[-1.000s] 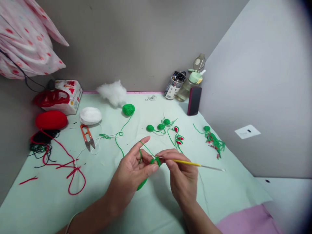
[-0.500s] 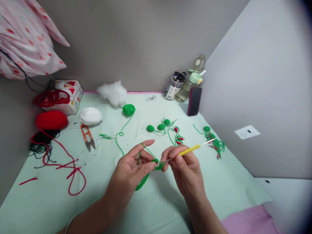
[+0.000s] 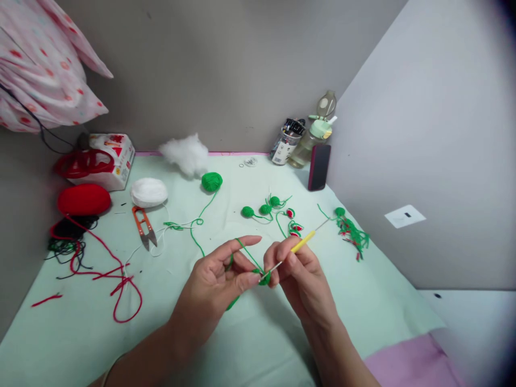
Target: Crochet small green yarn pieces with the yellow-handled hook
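Observation:
Pinched between the thumb and fingers of my left hand (image 3: 220, 279) is a small green crochet piece (image 3: 265, 278). Green yarn runs over my raised left index finger down to that piece. My right hand (image 3: 302, 274) grips a crochet hook with a yellow handle (image 3: 303, 242), its metal tip at the green piece. Right fingertips touch or nearly touch the piece's right edge. Beyond my hands lies a green yarn ball (image 3: 212, 181), its strand leading toward my left hand. Small green crocheted balls (image 3: 265, 209) and red-green pieces (image 3: 295, 227) rest past my right hand.
On the left are a red yarn ball (image 3: 84, 199), a white yarn ball (image 3: 149, 192), orange snips (image 3: 144, 226) and a tissue box (image 3: 121, 161). White stuffing (image 3: 187, 153) sits at the back. A phone (image 3: 320, 167), bottle (image 3: 310, 145) and pen holder (image 3: 285, 142) stand back right.
The hook has tilted more steeply, its back end moving left. My right hand has shifted slightly left, and less green yarn shows below my left hand.

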`<state>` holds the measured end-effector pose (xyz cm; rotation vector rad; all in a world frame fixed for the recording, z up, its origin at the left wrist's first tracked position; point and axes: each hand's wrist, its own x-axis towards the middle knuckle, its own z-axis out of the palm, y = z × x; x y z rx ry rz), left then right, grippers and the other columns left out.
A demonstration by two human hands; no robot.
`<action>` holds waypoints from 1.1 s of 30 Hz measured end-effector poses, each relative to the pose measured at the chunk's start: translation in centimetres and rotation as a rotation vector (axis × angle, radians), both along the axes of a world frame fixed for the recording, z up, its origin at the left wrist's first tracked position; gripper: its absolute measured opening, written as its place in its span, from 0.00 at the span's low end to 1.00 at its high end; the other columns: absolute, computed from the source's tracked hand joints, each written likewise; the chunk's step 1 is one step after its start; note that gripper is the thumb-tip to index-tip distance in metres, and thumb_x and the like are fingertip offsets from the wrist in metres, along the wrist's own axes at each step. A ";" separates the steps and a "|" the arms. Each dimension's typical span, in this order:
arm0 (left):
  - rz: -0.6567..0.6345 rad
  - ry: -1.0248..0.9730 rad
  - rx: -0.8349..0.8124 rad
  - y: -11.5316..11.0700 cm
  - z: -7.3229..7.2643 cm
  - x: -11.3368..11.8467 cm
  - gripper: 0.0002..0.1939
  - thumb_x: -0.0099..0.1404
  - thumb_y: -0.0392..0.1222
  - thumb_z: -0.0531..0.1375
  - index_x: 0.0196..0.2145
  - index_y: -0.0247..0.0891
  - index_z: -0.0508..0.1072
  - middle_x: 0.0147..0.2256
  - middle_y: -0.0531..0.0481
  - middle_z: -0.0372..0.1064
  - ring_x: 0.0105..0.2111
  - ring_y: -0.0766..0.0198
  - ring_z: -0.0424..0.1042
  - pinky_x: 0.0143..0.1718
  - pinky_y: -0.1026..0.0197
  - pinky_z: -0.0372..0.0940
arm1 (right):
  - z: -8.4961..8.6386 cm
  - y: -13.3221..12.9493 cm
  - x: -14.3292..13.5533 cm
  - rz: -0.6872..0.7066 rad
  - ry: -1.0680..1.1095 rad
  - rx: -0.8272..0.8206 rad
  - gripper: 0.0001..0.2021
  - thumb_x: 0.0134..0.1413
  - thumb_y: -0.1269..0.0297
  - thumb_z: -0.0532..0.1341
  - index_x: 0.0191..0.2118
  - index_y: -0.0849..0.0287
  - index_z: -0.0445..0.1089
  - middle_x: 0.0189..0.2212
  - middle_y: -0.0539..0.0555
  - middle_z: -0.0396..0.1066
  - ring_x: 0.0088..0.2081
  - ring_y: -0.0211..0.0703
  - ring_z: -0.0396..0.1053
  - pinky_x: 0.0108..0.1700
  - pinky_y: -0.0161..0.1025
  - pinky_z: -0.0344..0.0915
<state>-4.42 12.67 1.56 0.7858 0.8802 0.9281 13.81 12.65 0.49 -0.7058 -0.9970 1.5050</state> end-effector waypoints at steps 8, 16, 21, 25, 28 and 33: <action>0.109 0.023 0.017 0.1 0.4 0.3 0.20 0.59 0.39 0.75 0.50 0.43 0.82 0.29 0.56 0.72 0.31 0.66 0.70 0.36 0.63 0.65 | 0.8 -1.2 0.4 -0.289 -0.452 0.472 0.08 0.73 0.68 0.59 0.47 0.54 0.77 0.35 0.53 0.79 0.37 0.42 0.77 0.39 0.39 0.76; -0.022 -0.161 -0.143 0.1 0.5 0.2 0.31 0.57 0.44 0.77 0.57 0.41 0.78 0.27 0.60 0.66 0.21 0.74 0.59 0.24 0.68 0.56 | 0.0 -2.5 0.1 -0.408 -1.047 0.826 0.20 0.63 0.73 0.67 0.55 0.42 0.78 0.39 0.52 0.82 0.37 0.45 0.81 0.35 0.39 0.79; -0.085 -0.304 -0.239 0.4 0.5 0.3 0.25 0.58 0.44 0.77 0.52 0.37 0.80 0.23 0.63 0.61 0.17 0.80 0.45 0.20 0.70 0.49 | 0.4 -2.1 0.4 -0.447 -0.897 0.754 0.13 0.67 0.73 0.64 0.50 0.50 0.81 0.39 0.55 0.81 0.38 0.45 0.80 0.37 0.40 0.78; 0.077 -0.147 -0.105 0.1 0.5 0.4 0.19 0.60 0.39 0.76 0.49 0.42 0.82 0.30 0.59 0.68 0.18 0.80 0.55 0.20 0.69 0.51 | 0.9 -1.2 0.1 -0.362 -0.415 0.425 0.09 0.71 0.66 0.62 0.44 0.52 0.81 0.33 0.53 0.79 0.29 0.40 0.74 0.30 0.39 0.75; 0.094 -0.086 -0.023 -0.3 0.4 0.5 0.20 0.61 0.39 0.75 0.51 0.45 0.82 0.30 0.60 0.67 0.20 0.77 0.60 0.21 0.69 0.53 | 0.9 -0.9 -0.8 -0.343 -0.454 0.439 0.07 0.69 0.67 0.65 0.42 0.52 0.82 0.35 0.54 0.80 0.35 0.43 0.77 0.33 0.39 0.77; 0.080 -0.123 -0.091 -0.3 0.1 0.8 0.23 0.59 0.43 0.77 0.52 0.46 0.82 0.32 0.59 0.68 0.19 0.78 0.59 0.22 0.68 0.56 | 0.4 -1.9 -1.1 -0.470 -0.775 0.724 0.19 0.66 0.80 0.62 0.54 0.50 0.80 0.44 0.57 0.82 0.41 0.44 0.81 0.38 0.38 0.78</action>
